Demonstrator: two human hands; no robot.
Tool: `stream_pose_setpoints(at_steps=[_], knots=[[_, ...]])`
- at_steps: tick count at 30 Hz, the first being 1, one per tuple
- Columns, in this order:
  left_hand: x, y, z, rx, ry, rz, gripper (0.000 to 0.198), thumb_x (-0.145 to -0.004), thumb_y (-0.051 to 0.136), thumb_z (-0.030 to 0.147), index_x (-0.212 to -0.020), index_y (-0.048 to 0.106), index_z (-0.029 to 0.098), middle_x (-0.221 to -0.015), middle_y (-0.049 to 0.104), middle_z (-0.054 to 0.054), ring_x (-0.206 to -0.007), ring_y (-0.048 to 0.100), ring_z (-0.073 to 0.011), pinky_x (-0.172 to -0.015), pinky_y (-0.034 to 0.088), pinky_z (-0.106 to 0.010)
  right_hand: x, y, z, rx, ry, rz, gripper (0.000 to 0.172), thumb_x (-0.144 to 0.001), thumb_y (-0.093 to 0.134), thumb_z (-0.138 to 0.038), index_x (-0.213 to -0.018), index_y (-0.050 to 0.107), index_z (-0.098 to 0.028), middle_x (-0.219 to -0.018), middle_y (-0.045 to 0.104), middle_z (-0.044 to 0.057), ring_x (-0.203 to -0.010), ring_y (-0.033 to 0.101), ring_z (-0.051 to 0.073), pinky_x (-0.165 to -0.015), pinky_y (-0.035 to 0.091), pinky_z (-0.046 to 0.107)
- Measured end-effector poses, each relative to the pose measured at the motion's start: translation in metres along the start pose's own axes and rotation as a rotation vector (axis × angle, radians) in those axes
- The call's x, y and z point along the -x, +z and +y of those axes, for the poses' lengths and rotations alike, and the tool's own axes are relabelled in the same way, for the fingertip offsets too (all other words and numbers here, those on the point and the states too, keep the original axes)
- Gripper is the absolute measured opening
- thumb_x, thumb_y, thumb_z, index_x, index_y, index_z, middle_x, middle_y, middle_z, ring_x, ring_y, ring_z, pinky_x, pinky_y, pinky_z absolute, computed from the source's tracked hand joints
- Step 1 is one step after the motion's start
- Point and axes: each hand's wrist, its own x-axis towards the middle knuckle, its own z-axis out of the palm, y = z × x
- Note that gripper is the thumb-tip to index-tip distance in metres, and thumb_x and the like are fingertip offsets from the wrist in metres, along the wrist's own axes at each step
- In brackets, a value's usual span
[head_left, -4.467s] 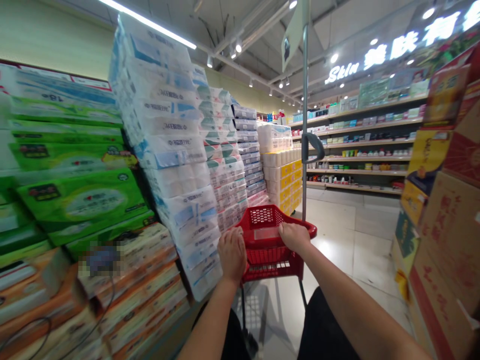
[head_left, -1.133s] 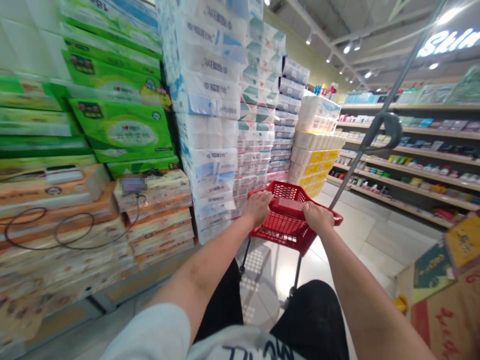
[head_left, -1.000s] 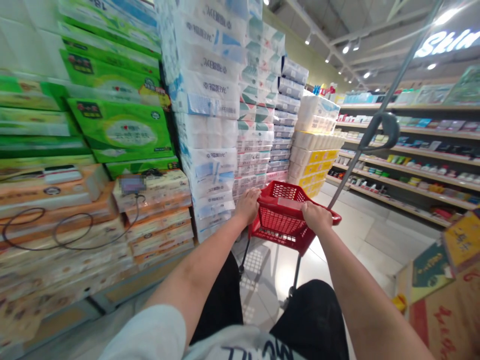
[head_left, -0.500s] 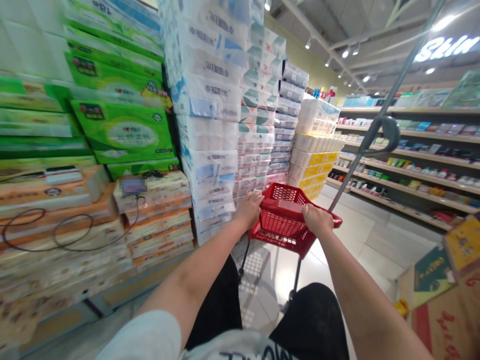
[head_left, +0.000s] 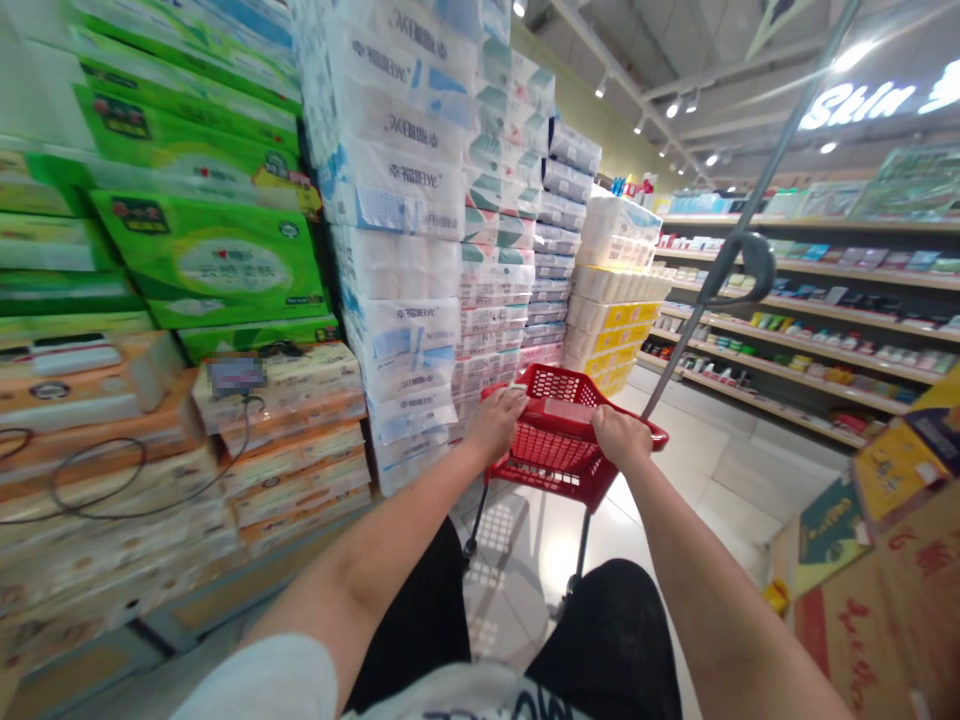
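A red plastic shopping cart [head_left: 559, 450] stands in front of me, its basket walls full of small holes. My left hand [head_left: 499, 420] is closed round the left part of its handle bar. Toward the right end of the same bar, my right hand [head_left: 624, 437] grips it with the thumb on top. Between the hands, a pale label strip [head_left: 568, 408] runs along the bar. A grey pole [head_left: 690, 325] with a looped grey hook [head_left: 750, 268] rises at the cart's right side. Nothing shows in the part of the basket I can see.
Stacked green tissue packs [head_left: 202, 255] and orange tissue packs [head_left: 292, 430] line the left, with a looped cable [head_left: 135, 480] over them. Tall white paper-roll packs [head_left: 405, 260] stand ahead. Stocked shelves [head_left: 810, 320] run along the right, and cardboard boxes [head_left: 862, 620] are close by at lower right.
The whole scene has shifted slightly left in view, bringing more of the boxes at right into sight. Both hands keep their hold on the cart's handle.
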Motion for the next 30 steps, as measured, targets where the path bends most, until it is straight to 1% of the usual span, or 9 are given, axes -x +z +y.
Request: stream_pose_setpoints(at_steps=[3, 5, 11, 15, 17, 19, 22, 24, 30], knots=[[0.001, -0.007, -0.025, 0.007, -0.103, 0.061, 0.046, -0.084, 0.036, 0.008, -0.127, 0.052, 0.015, -0.133, 0.053, -0.012, -0.129, 0.04, -0.024, -0.112, 0.031, -0.046, -0.001, 0.002, 0.002, -0.008, -0.017, 0.016, 0.049, -0.098, 0.016, -0.037, -0.11, 0.06, -0.019, -0.098, 0.069, 0.013, -0.096, 0.065, 0.027, -0.082, 0.047, 0.042], [-0.005, -0.011, -0.025, 0.053, -0.149, 0.114, 0.047, -0.084, 0.035, 0.007, -0.129, 0.05, 0.014, -0.131, 0.053, -0.013, -0.127, 0.042, -0.0246, -0.11, 0.034, -0.046, 0.0, 0.003, 0.002, -0.054, -0.059, 0.058, 0.047, -0.098, 0.02, -0.036, -0.114, 0.06, -0.019, -0.104, 0.068, 0.013, -0.102, 0.063, 0.027, -0.088, 0.045, 0.043], [-0.043, -0.001, 0.034, 0.4, -0.079, 0.29, 0.065, -0.086, 0.04, 0.012, -0.148, 0.02, 0.019, -0.148, 0.033, -0.013, -0.138, 0.03, -0.0245, -0.113, 0.03, -0.046, 0.003, 0.001, -0.031, -0.591, -0.348, 0.314, 0.052, -0.097, 0.029, -0.046, -0.141, 0.04, -0.021, -0.146, 0.042, 0.008, -0.134, 0.037, 0.023, -0.109, 0.03, 0.041], [-0.055, 0.011, 0.047, 0.624, -0.07, 0.096, 0.087, -0.082, 0.056, 0.022, -0.15, 0.003, 0.019, -0.147, 0.037, -0.017, -0.13, 0.043, -0.0261, -0.102, 0.043, -0.043, 0.003, -0.004, -0.058, -0.973, -0.324, 0.292, 0.055, -0.093, 0.039, -0.048, -0.141, 0.041, -0.022, -0.14, 0.05, 0.007, -0.126, 0.048, 0.021, -0.105, 0.037, 0.038], [-0.053, 0.009, 0.034, 0.594, -0.08, -0.038, 0.085, -0.081, 0.06, 0.029, -0.15, 0.01, 0.019, -0.142, 0.044, -0.015, -0.123, 0.05, -0.0255, -0.099, 0.045, -0.041, 0.003, -0.005, -0.056, -0.944, -0.255, 0.34, 0.053, -0.09, 0.045, -0.041, -0.139, 0.044, -0.02, -0.136, 0.053, 0.009, -0.122, 0.051, 0.023, -0.104, 0.039, 0.039], [-0.046, 0.002, 0.016, 0.423, -0.116, -0.059, 0.066, -0.086, 0.054, 0.033, -0.145, 0.029, 0.019, -0.138, 0.05, -0.012, -0.124, 0.049, -0.0249, -0.101, 0.041, -0.04, 0.004, -0.003, -0.044, -0.818, -0.248, 0.397, 0.055, -0.088, 0.047, -0.035, -0.141, 0.042, -0.019, -0.133, 0.055, 0.011, -0.119, 0.052, 0.024, -0.102, 0.04, 0.041], [-0.033, -0.006, -0.007, 0.1, -0.207, -0.065, 0.034, -0.095, 0.037, 0.031, -0.116, 0.059, 0.018, -0.117, 0.064, -0.011, -0.115, 0.053, -0.025, -0.101, 0.035, -0.043, 0.008, 0.005, -0.026, -0.554, -0.323, 0.416, 0.051, -0.09, 0.045, -0.034, -0.138, 0.044, -0.016, -0.126, 0.059, 0.013, -0.116, 0.052, 0.027, -0.101, 0.038, 0.045], [-0.028, -0.006, -0.011, -0.044, -0.255, -0.122, 0.039, -0.097, 0.03, 0.03, -0.093, 0.066, 0.016, -0.095, 0.068, -0.012, -0.099, 0.058, -0.0249, -0.095, 0.035, -0.045, 0.012, 0.012, -0.026, -0.435, -0.334, 0.42, 0.045, -0.094, 0.039, -0.034, -0.134, 0.049, -0.015, -0.124, 0.06, 0.013, -0.116, 0.05, 0.028, -0.102, 0.036, 0.045], [-0.029, -0.001, 0.01, -0.163, -0.32, -0.115, 0.043, -0.096, 0.028, 0.026, -0.083, 0.067, 0.013, -0.085, 0.067, -0.014, -0.087, 0.058, -0.0248, -0.086, 0.033, -0.045, 0.022, 0.024, -0.08, -0.328, -0.341, 0.475, 0.038, -0.098, 0.032, -0.027, -0.128, 0.049, -0.014, -0.118, 0.06, 0.015, -0.11, 0.052, 0.025, -0.095, 0.04, 0.042]])
